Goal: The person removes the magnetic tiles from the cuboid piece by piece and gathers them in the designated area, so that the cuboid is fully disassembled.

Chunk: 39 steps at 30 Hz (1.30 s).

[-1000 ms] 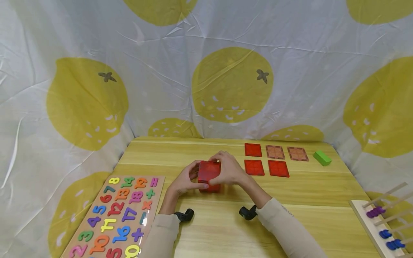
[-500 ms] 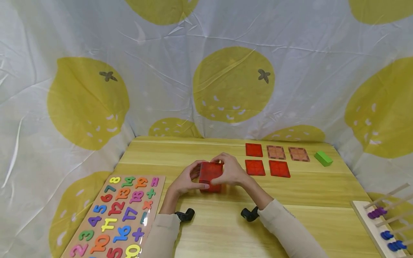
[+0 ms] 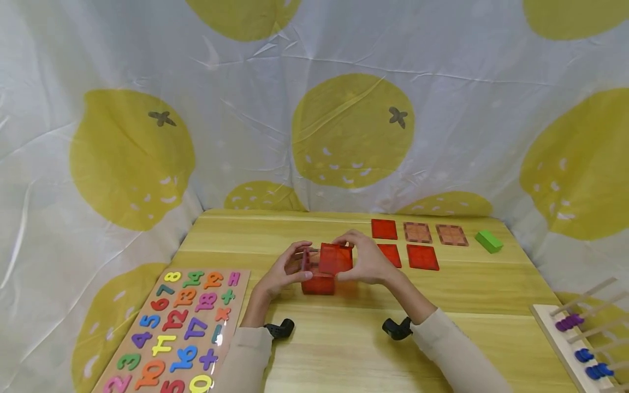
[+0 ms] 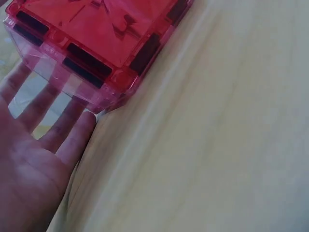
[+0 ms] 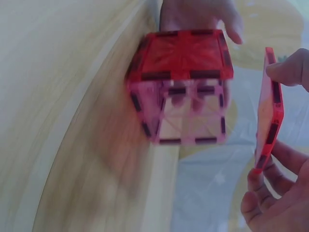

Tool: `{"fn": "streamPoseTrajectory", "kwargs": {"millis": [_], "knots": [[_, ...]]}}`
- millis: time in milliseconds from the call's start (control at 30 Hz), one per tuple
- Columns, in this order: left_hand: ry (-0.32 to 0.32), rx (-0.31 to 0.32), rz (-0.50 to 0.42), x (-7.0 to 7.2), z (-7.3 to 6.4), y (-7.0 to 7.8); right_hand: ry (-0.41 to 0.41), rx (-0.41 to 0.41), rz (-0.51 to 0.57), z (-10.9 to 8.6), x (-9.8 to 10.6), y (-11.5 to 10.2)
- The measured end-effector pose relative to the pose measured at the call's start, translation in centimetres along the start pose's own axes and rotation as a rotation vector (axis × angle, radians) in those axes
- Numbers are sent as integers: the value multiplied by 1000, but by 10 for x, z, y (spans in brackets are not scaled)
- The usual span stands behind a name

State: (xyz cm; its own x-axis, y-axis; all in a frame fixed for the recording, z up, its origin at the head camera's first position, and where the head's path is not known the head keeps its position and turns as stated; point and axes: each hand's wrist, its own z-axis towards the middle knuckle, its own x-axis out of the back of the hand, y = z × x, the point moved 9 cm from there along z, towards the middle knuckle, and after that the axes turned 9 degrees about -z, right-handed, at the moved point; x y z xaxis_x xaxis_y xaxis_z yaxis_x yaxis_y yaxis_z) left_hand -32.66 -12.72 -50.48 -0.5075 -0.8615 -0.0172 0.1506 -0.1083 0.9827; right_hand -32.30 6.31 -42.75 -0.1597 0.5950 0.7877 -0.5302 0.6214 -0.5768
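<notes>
A box built of translucent red magnetic tiles (image 3: 318, 286) stands on the wooden table, its upper side uncovered. My left hand (image 3: 279, 274) holds it from the left, thumb at the near side and fingers behind; the left wrist view has those fingers showing through a clear pink wall of the box (image 4: 87, 63). My right hand (image 3: 368, 262) pinches one separate red square tile (image 3: 336, 258) between thumb and fingers, above and right of the box. In the right wrist view a gap separates that tile (image 5: 268, 113) from the box (image 5: 183, 54).
Several loose square tiles lie behind on the right, some red (image 3: 422, 257), others pale (image 3: 452, 235), near a green block (image 3: 488, 241). A board of coloured numbers (image 3: 179, 322) is at the left. At the right edge stands a wooden bead frame (image 3: 552, 333).
The red tile has come off the top of the box and moved right in my right hand, uncovering the box's upper side. My left hand has stayed at the box.
</notes>
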Motion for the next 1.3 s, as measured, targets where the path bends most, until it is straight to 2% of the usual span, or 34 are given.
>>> {"fn": "streamPoseTrajectory", "kwargs": {"millis": [100,267,367,467,533,733,933,1067,1167,1300], "knots": [[61,32,54,4,-1,2,-3,-4,-47,-12,10,7],[126,117,184,5,0,8,10,-46,-96,-35,32,28],[151,128,224,6,2,11,19,-83,-114,-48,44,47],[144,125,256,5,5,11,36,-126,-151,-64,56,69],[135,128,259,4,7,10,42,-159,-171,-76,63,84],[147,138,183,2,6,14,50,-236,-230,-105,86,127],[160,143,209,3,5,17,53,-310,-262,-130,115,166],[165,160,223,3,4,17,40,-350,-268,-146,125,189],[175,178,238,-1,5,23,26,-381,-262,-154,128,206],[184,189,271,-10,4,39,18,-412,-262,-158,130,224]]}}
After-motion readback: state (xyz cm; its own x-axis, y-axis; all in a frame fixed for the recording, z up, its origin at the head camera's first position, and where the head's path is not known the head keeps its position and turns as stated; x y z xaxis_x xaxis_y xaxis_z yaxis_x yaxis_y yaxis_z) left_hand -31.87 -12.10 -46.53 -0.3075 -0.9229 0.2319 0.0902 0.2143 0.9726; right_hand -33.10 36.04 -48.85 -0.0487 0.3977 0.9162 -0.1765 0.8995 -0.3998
